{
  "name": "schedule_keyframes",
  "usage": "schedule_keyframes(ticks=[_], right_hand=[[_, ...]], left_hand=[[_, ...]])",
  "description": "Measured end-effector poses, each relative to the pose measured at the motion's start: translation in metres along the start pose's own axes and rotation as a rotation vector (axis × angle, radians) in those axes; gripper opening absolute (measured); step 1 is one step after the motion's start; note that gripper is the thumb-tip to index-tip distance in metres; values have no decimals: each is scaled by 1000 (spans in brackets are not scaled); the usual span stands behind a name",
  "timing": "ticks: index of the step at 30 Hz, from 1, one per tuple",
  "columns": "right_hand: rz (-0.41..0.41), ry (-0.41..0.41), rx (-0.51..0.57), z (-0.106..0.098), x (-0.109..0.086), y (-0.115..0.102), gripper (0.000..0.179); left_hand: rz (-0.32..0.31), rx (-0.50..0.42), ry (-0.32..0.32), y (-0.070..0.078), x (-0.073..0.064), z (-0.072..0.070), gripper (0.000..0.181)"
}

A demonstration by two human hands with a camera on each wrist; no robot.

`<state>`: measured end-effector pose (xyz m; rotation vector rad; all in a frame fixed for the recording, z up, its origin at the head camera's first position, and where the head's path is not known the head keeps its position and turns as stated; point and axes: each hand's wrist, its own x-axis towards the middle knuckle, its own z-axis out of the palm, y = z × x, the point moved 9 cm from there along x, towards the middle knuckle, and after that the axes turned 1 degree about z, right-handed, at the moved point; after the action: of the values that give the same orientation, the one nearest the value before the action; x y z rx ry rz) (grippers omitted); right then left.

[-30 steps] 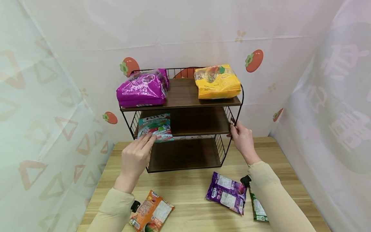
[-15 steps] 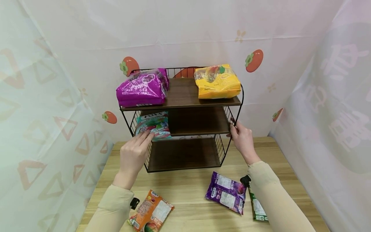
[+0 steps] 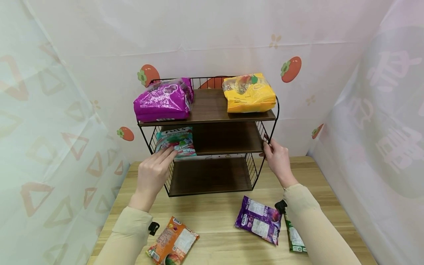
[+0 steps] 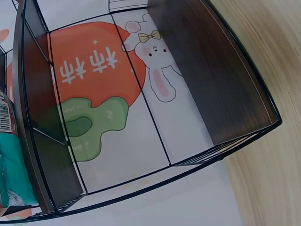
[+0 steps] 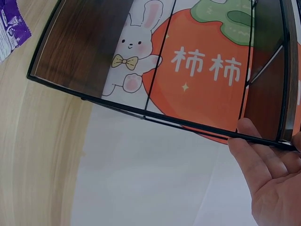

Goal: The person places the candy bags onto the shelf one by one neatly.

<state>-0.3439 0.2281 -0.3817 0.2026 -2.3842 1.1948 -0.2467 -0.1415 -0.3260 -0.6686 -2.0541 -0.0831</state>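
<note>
A teal bag of Fox's candy [image 3: 180, 142] sits at the left end of the middle shelf in the head view, its lower edge at the shelf front. My left hand [image 3: 154, 171] touches the front of this bag with extended fingers; its thumb is hidden. The left wrist view catches only part of the teal bag [image 4: 15, 169] at its left edge, without the hand. With my right hand [image 3: 277, 158] I grip the right side frame of the dark wood and black wire shelf rack [image 3: 212, 117]. In the right wrist view, the right hand's [image 5: 270, 172] fingers reach round the wire.
On the top shelf stand a magenta bag [image 3: 162, 105] at left and a yellow bag [image 3: 250, 97] at right. An orange bag [image 3: 173, 241], a purple bag [image 3: 260, 219] and a partly hidden green bag [image 3: 296, 237] lie on the wooden table [image 3: 215, 235] in front.
The teal bag has shifted slightly left and farther back onto the middle shelf, and my left hand has moved with it. My right hand stays at the rack's side.
</note>
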Motion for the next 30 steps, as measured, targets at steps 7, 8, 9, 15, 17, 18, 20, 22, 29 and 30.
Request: schedule_keyframes(ticks=[7, 8, 9, 15, 17, 18, 20, 22, 29, 30], right_hand=[[-1, 2, 3, 1, 0, 2, 30], [1, 2, 5, 1, 0, 2, 30], [3, 1, 8, 1, 0, 2, 30], [6, -1, 2, 1, 1, 2, 27], [10, -3, -3, 2, 1, 3, 26], [11, -4, -2, 2, 1, 2, 26], [13, -4, 0, 1, 1, 3, 27], [17, -6, 2, 1, 1, 3, 27], [9, -5, 5, 1, 0, 2, 27], [9, -6, 4, 1, 0, 2, 26]], left_hand=[[53, -33, 7, 3, -2, 1, 37], [59, -40, 9, 4, -2, 1, 37], [61, -48, 14, 4, -2, 1, 37], [48, -58, 9, 1, 0, 2, 38], [39, -55, 5, -1, 1, 4, 38], [35, -52, 2, -2, 1, 4, 38], [22, -45, 4, -4, 2, 6, 38], [9, -31, 1, -6, 3, 7, 36], [-24, -13, 0, -13, 5, 12, 36], [-26, -16, 1, -14, 5, 13, 36]])
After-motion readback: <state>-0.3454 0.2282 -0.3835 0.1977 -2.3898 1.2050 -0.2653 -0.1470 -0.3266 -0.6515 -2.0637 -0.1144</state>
